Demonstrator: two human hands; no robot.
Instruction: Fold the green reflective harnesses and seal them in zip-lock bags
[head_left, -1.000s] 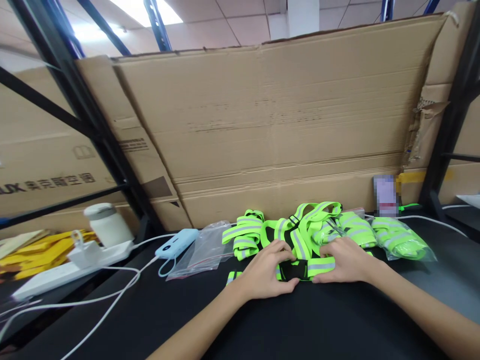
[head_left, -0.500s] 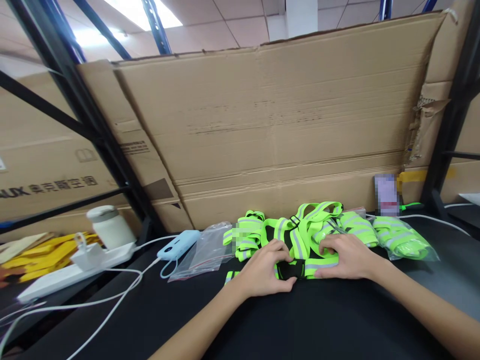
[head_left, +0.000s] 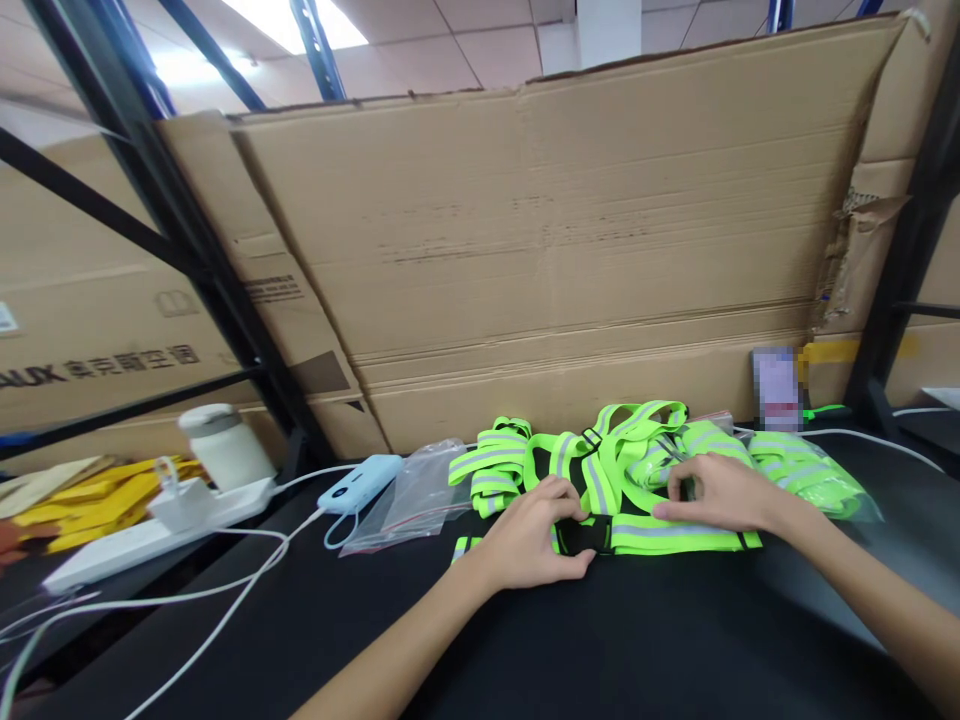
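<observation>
A: Left hand [head_left: 534,540] closed on black plastic buckle [head_left: 581,536] of neon-yellow reflective strap vest [head_left: 660,535], near centre of black table [head_left: 600,650]?

B: Confirmed; right hand [head_left: 720,492] flat, fingers spread, pressing the band, gripping nothing; advise keeping webbing taut, untwisted.

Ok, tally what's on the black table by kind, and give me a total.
Loose vests: 2
Bagged vests: 2
Empty bag: 1
Power bank: 1
Power strip: 1
White jar: 1
Total: 8

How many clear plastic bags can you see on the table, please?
2: an empty bag left of the vests, beside the power bank, and a filled bag at the right. Others may be hidden.
</observation>
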